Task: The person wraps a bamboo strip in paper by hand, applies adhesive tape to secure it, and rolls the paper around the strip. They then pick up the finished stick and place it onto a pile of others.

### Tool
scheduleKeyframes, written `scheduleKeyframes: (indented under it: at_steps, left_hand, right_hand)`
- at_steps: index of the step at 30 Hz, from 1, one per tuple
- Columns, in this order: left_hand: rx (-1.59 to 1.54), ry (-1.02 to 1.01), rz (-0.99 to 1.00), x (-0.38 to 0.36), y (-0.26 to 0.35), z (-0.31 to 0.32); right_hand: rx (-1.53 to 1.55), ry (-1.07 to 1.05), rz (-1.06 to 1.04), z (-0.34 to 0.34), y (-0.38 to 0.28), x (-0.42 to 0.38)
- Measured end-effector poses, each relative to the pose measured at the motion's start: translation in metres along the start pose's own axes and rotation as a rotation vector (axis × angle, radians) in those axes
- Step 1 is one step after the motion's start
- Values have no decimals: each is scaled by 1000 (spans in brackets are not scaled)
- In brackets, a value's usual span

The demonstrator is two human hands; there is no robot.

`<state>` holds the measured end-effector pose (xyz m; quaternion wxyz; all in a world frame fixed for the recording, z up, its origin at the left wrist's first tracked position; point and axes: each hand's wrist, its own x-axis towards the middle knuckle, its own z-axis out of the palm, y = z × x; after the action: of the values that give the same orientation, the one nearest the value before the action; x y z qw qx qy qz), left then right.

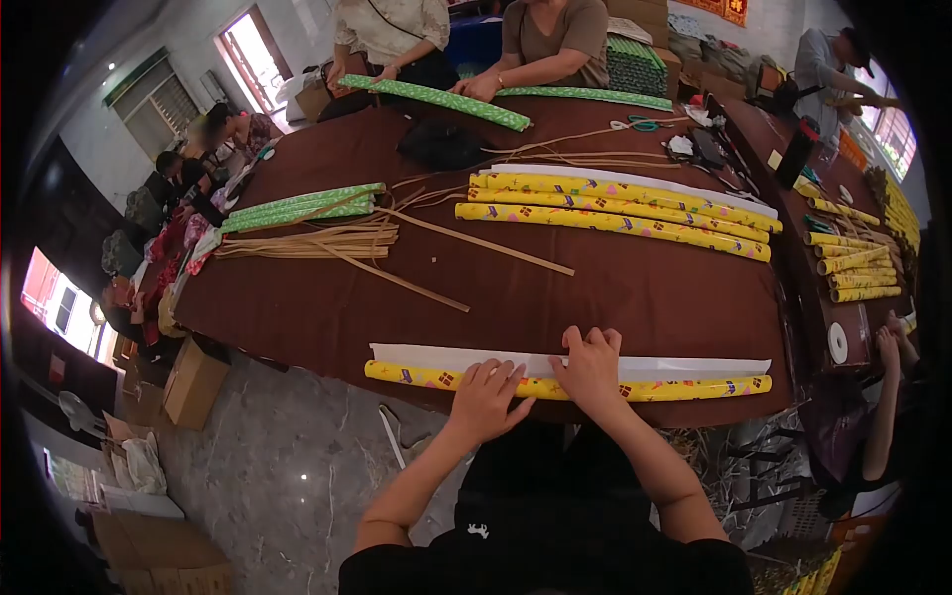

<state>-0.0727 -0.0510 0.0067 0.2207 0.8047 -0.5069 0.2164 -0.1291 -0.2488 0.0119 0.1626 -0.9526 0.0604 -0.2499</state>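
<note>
A long yellow patterned paper roll point(684, 388) lies along the near edge of the dark red table point(635, 297), with a strip of white paper point(446, 355) unrolled beside it. My left hand point(486, 395) rests flat on top of the roll, fingers spread. Just to its right, my right hand point(591, 365) presses on the roll and the white strip, fingers curled over the paper's edge.
Several finished yellow rolls point(615, 208) lie mid-table, green rolls point(297, 206) and thin bamboo strips point(327, 243) to the left. Two people across the table handle a green roll point(446, 99). More yellow rolls point(853, 268) and a tape roll point(838, 342) are at right. Cardboard boxes point(193, 382) stand on the floor.
</note>
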Motion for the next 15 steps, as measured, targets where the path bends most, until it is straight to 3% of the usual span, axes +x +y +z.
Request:
scheduleKeyframes:
  at_steps: [7, 10, 15]
  left_hand:
    - [-122, 174, -202, 21, 40, 37]
    - [-124, 113, -277, 22, 50, 49]
    - [-102, 120, -205, 22, 45, 53]
  right_hand:
    - [-27, 27, 1, 3, 1, -2]
    - [-48, 40, -20, 6, 4, -3]
    - [-47, 7, -36, 9, 9, -2]
